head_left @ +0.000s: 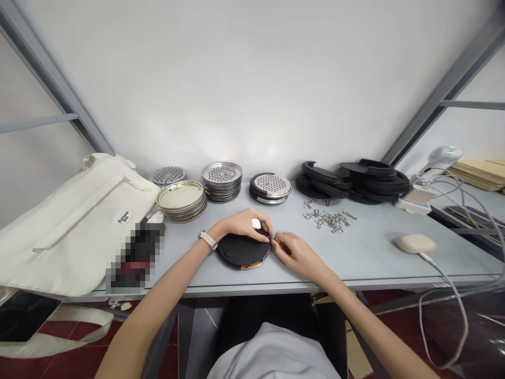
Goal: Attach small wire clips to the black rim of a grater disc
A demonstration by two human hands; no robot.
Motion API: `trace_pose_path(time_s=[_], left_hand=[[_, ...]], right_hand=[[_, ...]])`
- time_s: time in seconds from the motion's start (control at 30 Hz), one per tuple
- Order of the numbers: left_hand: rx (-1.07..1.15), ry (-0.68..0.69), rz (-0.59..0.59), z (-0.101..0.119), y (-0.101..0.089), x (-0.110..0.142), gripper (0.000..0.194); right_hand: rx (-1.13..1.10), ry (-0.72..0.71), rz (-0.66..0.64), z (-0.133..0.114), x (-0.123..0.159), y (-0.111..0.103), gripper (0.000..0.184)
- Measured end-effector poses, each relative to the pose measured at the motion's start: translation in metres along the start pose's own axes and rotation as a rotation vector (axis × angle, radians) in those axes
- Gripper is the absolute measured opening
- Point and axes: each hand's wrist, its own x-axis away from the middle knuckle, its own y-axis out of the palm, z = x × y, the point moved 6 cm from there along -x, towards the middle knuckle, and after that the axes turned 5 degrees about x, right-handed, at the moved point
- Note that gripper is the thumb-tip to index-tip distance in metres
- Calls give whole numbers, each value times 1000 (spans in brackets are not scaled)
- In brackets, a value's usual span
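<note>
A round black disc (240, 251) with a shiny, partly orange-tinted rim lies on the table in front of me. My left hand (248, 223), wearing a pale watch on the wrist, rests over its far side and grips the right edge between thumb and fingers. Under the left palm a small white patch (256, 223) shows. My right hand (294, 254) is closed at the same right edge, fingertips pinched close to the left thumb. Whatever small thing sits between the right fingertips is hidden. Loose metal clips (329, 220) are scattered beyond the right hand.
Along the wall stand golden discs (180, 196), metal grater discs (222, 176), a black-edged grater disc (272, 185) and black rings (371, 181). A cream bag (79, 226) covers the left side. At right lies a white rounded device (415, 243) with its cable.
</note>
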Motion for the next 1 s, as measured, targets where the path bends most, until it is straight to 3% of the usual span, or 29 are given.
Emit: trace_pose_path(time_s=[1.0], left_hand=[[-10, 32, -25, 1, 2, 0, 22]], right_hand=[[-12, -24, -36, 0, 1, 2, 25]])
